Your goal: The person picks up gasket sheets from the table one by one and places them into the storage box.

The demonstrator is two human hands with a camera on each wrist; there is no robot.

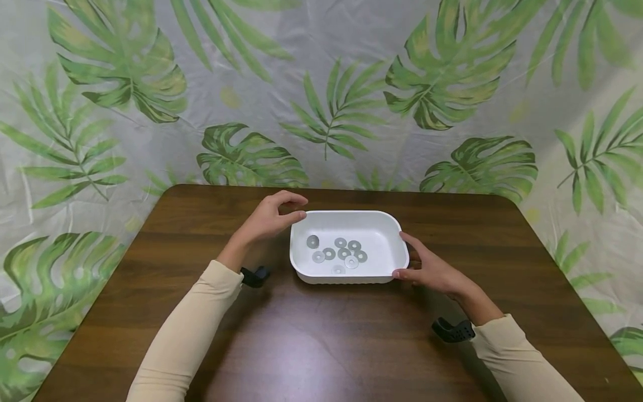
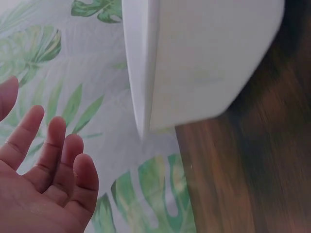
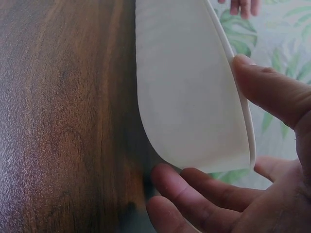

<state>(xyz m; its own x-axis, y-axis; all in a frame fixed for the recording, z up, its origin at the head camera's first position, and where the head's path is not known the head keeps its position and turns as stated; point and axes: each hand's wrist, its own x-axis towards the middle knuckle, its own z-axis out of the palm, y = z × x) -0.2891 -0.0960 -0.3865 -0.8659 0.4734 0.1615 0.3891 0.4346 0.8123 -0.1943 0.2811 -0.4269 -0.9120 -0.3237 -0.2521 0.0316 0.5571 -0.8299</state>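
Observation:
A white oblong tub (image 1: 378, 237) stands on the brown table, with several flat metal washers (image 1: 344, 253) loose on its floor. At the tub's right end my right hand (image 1: 434, 271) holds it, thumb (image 3: 262, 82) at the rim and fingers (image 3: 209, 199) against the end wall. My left hand (image 1: 271, 216) is beside the far left corner, its thumb overlapping the rim in the head view. From the left wrist, the left hand (image 2: 43, 179) shows relaxed, slightly bent fingers, apart from the tub wall (image 2: 204, 63) and holding nothing.
The wooden table (image 1: 311, 335) reaches back to a leaf-patterned cloth (image 1: 341, 95) hanging behind it. Dark wrist bands, one (image 1: 454, 330) at the right wrist and another (image 1: 255, 276) at the left, stick out below the cream sleeves.

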